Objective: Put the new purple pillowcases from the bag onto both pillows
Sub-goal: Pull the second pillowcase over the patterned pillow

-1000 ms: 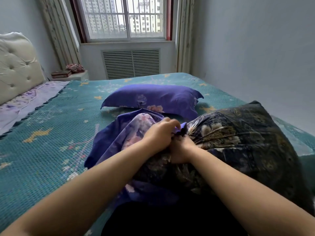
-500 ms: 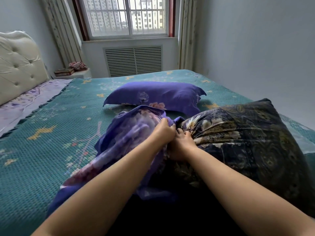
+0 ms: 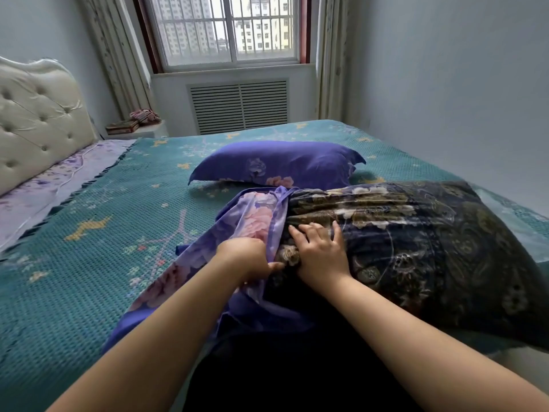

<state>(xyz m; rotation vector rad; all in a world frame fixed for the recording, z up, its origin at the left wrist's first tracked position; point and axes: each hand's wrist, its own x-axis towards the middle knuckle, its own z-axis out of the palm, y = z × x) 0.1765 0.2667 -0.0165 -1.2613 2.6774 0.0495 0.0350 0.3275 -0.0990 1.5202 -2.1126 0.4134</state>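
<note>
Head view, looking down over the bed [image 3: 74, 257] with its teal woven cover. My left hand [image 3: 248, 258] pinches the open edge of the loose purple pillowcase [image 3: 237, 224], fingers curled into the fabric. My right hand [image 3: 322, 251] lies flat with fingers spread on the near end of the dark patterned pillow [image 3: 416, 251], pressing it down right beside that edge. Only the end of the dark patterned pillow nearest my left hand meets the purple fabric; the rest of it is uncovered. The remaining purple pillowcase trails from the dark patterned pillow toward me and to its left, crumpled on the bed cover. Beyond the dark patterned pillow, toward the window [image 3: 225, 28], lies the second pillow [image 3: 276, 168], fully dressed in matching purple floral fabric. Farther left of the dark patterned pillow stands the tufted headboard [image 3: 38, 114].
</note>
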